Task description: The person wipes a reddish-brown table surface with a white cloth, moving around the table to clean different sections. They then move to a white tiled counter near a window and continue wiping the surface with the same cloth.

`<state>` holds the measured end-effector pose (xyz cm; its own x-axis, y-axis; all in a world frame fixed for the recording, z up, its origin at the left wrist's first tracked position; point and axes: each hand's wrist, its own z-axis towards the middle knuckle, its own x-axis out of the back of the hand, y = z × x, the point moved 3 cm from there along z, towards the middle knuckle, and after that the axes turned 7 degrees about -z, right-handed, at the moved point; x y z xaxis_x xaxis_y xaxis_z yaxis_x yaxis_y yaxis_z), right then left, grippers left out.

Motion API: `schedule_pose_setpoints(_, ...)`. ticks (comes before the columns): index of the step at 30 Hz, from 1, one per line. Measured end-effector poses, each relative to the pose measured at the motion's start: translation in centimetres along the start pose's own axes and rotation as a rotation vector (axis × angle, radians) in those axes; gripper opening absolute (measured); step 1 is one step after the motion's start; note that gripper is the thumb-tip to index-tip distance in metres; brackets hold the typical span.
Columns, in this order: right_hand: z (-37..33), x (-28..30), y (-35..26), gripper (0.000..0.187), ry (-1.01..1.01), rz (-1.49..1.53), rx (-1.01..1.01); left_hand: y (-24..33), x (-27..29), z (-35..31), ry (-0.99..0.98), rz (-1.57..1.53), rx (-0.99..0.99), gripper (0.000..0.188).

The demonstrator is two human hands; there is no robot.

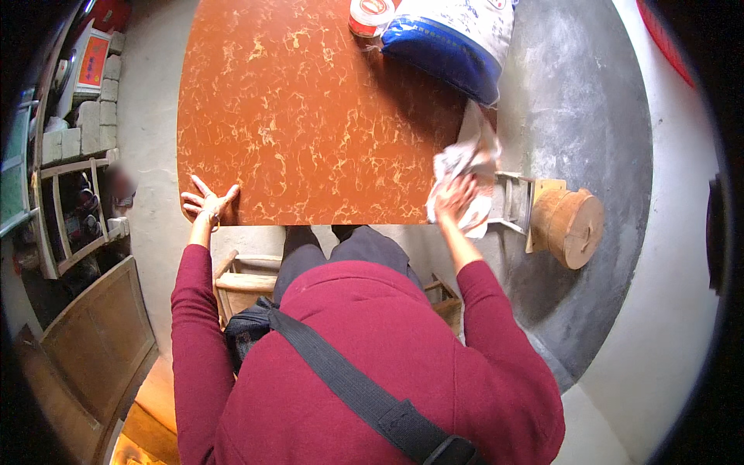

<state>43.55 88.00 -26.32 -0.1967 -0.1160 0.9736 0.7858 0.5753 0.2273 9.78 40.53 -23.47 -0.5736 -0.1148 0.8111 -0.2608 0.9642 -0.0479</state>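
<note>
In the head view, the left hand rests with fingers spread wide on the counter, at its 8 o'clock. At 4 o'clock, the right hand lies on a cloth, fingers stretched over it; whether they grip it, I cannot tell. The crumpled cloth hides the counter's edge there. The top of the view cuts off the counter's far end, a blue-and-white sack at 2 o'clock and a tub near 1. At 7 o'clock, the person's body partly hides a stool. Objects in the dark beyond 9 o'clock are hard to make out.
</note>
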Motion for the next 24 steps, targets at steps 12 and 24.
schedule_pose_setpoints(12, 7.4, 2.7, -12.2, 0.052, -0.026, 0.366, 0.275, -0.1, -0.3, 1.1, 0.012, -0.078, -0.019, 0.138)
schedule_pose_setpoints(24, -4.7, 10.1, -22.3, 0.043, 0.064, 0.432, 1.143, 0.5, 0.1, -0.6, -0.013, -0.216, 0.010, 0.134)
